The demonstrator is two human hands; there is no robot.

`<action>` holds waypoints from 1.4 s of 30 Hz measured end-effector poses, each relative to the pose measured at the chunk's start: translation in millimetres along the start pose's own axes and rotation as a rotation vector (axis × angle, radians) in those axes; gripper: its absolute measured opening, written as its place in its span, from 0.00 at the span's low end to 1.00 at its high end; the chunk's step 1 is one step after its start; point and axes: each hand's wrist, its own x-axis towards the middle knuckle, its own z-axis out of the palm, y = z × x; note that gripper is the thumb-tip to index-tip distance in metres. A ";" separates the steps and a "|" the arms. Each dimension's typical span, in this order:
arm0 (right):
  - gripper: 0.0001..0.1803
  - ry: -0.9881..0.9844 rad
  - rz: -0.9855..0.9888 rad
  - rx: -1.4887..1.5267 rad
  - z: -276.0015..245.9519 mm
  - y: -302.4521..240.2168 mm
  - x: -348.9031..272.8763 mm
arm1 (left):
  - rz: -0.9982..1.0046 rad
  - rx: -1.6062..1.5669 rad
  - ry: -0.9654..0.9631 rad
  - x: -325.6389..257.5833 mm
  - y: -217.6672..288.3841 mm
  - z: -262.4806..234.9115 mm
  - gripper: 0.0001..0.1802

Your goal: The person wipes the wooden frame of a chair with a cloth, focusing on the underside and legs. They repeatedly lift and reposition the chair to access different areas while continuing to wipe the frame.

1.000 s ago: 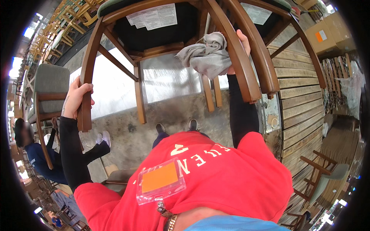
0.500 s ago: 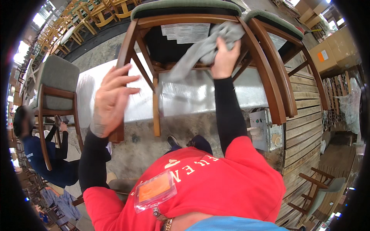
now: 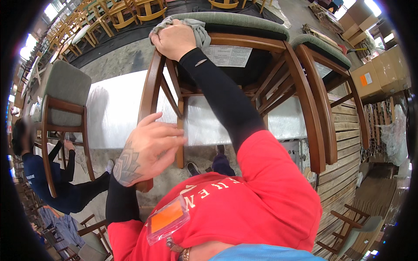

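Note:
A wooden chair (image 3: 300, 87) with a grey-green padded seat lies tipped on a foil-covered table (image 3: 113, 113), legs pointing toward me. My right hand (image 3: 174, 40) presses a grey cloth (image 3: 198, 30) against the seat's front edge at the top of the near left leg. My left hand (image 3: 146, 150), fingers spread, hovers in front of the lower end of that leg (image 3: 150, 91); whether it touches the wood I cannot tell.
A second upholstered chair (image 3: 65, 100) stands at the left of the table. A person in dark blue (image 3: 48, 178) sits on the floor beside it. Rows of wooden chairs (image 3: 109, 13) fill the back, cardboard boxes (image 3: 374, 74) and wooden pallets (image 3: 344, 143) stand at the right.
The chair has tipped further toward me. My right hand moved the cloth from under the seat up to the seat's front edge. My left hand slid down the leg and opened.

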 end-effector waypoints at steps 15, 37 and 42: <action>0.08 0.123 -0.060 -0.269 -7.9 54.4 -81.7 | -0.035 -0.102 0.045 3.2 -3.2 -2.1 0.11; 0.15 -0.283 -0.168 0.394 -19.8 32.9 61.8 | -0.070 -0.054 -0.036 -2.1 1.6 -2.4 0.21; 0.17 -0.036 -0.190 0.264 16.6 -11.0 6.4 | -0.063 -0.141 0.124 2.1 6.5 -0.6 0.16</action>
